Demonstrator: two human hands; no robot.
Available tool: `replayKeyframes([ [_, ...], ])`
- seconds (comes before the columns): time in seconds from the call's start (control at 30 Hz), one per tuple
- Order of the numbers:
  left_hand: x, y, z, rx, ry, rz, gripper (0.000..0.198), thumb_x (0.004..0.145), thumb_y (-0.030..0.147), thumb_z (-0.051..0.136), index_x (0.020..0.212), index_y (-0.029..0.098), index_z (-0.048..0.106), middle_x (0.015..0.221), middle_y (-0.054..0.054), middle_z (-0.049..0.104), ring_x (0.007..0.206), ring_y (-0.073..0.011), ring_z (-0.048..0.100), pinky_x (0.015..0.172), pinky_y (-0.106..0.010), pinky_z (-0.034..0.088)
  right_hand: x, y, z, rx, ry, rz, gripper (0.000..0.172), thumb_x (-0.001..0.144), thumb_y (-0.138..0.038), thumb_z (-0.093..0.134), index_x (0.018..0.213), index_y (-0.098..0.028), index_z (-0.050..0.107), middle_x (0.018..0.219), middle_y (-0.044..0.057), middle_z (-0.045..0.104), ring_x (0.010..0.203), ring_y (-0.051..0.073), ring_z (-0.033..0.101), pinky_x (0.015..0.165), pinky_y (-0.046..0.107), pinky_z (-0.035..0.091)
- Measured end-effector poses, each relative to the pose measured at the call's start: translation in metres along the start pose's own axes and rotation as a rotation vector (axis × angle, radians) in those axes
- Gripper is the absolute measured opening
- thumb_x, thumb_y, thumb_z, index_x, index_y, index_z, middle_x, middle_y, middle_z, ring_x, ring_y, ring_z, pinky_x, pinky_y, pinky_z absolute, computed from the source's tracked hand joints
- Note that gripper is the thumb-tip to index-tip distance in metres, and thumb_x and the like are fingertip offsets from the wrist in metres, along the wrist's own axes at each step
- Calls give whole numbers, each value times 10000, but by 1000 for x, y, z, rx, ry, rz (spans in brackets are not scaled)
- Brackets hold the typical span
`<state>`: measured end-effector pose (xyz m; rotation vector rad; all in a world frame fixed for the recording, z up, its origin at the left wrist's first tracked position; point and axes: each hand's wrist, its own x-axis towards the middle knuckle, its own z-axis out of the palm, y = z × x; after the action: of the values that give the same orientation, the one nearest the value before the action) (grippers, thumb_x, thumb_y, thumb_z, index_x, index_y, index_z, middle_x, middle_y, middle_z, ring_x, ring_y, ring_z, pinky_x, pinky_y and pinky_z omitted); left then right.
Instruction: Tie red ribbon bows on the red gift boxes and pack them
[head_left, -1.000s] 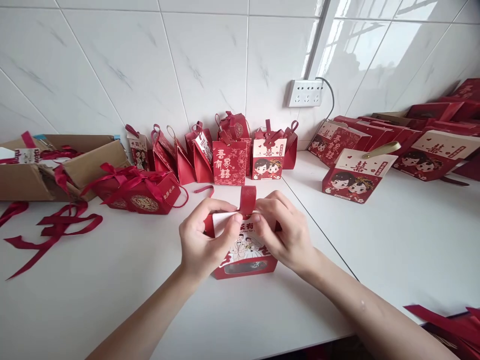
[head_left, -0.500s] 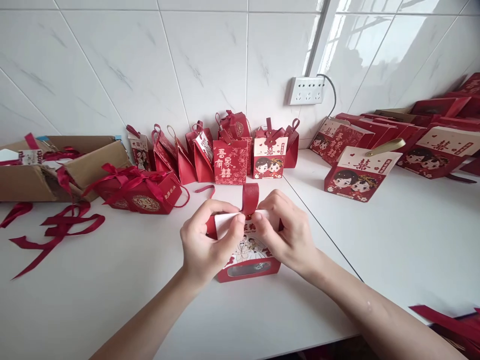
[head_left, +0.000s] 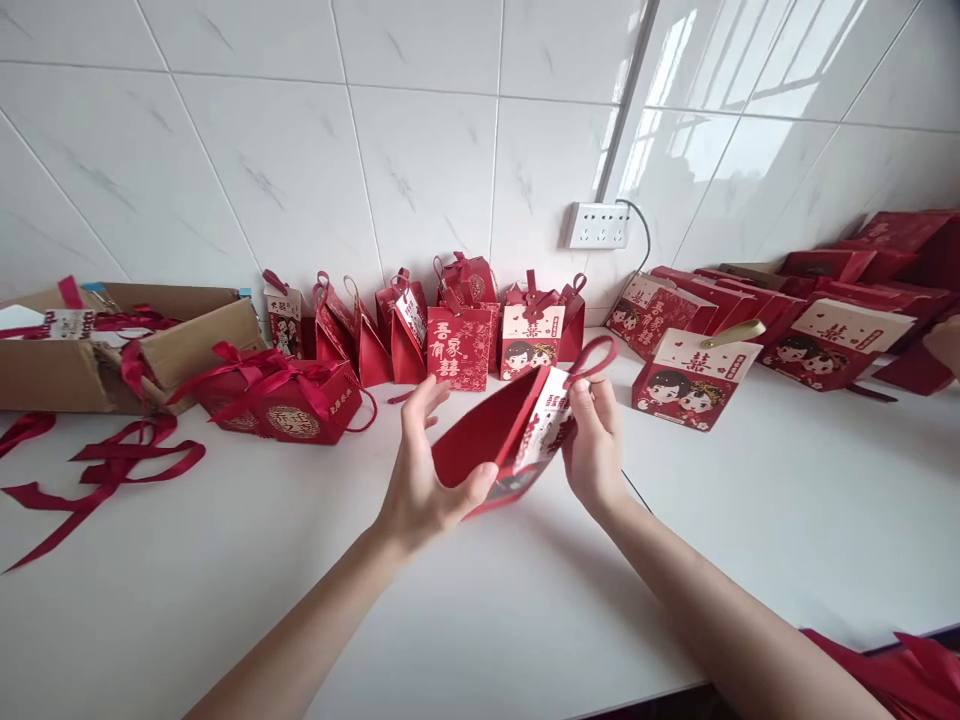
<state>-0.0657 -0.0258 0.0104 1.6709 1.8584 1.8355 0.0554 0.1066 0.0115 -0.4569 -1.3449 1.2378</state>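
A red and white gift box (head_left: 546, 420) with a ribbon loop on top is held tilted above the table, its plain red side turned to the left. My right hand (head_left: 596, 440) pinches its top edge at the base of the loop. My left hand (head_left: 427, 480) is open at the box's red side, thumb and fingers spread; its thumb overlaps the lower front edge, and I cannot tell whether it presses there. Behind the hands, a red box with gold lettering (head_left: 459, 348) and a box with two cartoon faces (head_left: 532, 340) stand upright.
An open cardboard carton (head_left: 202, 335) and ribboned red boxes (head_left: 304, 400) are on the left, with loose red ribbon (head_left: 112, 470) in front. A cartoon-face box (head_left: 694, 375) and piled boxes (head_left: 832, 340) occupy the right. Another person's hand (head_left: 946, 345) shows at the right edge.
The box has been lifted and turned, so its red side now shows. My left hand has let go of the top and spread its fingers; my right hand keeps its pinch. The view has tilted up.
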Motion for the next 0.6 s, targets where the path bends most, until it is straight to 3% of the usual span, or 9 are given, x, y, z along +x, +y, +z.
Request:
replayKeyframes([
  [0.13,0,-3,5,-5,39,-65,903,643,397,726,1375,226,226,1426,-169,354,1337,-328,361,1040,-503,403,8,8,0,296,64,208,281,813,-465,590,767,-234,438,770,-23,546,691,151,541,640,284,462],
  [0.27,1,0,10,-107,21,-82,722,692,337,702,1294,242,315,1291,-134,483,1183,-274,514,892,-405,509,7,0,4,519,67,319,200,808,-426,591,812,-231,546,882,-4,630,867,188,600,741,312,485],
  [0.37,0,-4,10,-72,11,-47,626,681,324,720,1215,232,406,1147,-96,561,1028,-238,583,857,-382,509,5,-2,5,570,37,358,175,821,-386,578,736,-234,568,693,-22,604,741,183,605,692,312,492],
  [0.47,-1,-7,8,-11,77,43,698,613,340,782,1203,219,428,1156,-101,559,1057,-258,560,885,-389,485,5,4,4,539,-66,366,318,855,-404,536,593,-225,522,487,-28,496,549,172,545,593,312,482],
  [0.53,0,-6,5,-1,120,40,738,582,382,805,1202,213,442,1160,-105,561,1076,-269,546,893,-388,471,5,8,5,511,-102,398,338,865,-419,533,591,-221,536,488,-27,518,512,156,528,557,295,483],
  [0.6,3,-3,2,-51,170,-62,715,600,476,782,1183,212,464,1139,-99,571,1049,-262,558,851,-363,479,5,10,6,489,-99,492,252,865,-411,556,708,-221,612,615,-25,623,565,142,572,575,269,512],
])
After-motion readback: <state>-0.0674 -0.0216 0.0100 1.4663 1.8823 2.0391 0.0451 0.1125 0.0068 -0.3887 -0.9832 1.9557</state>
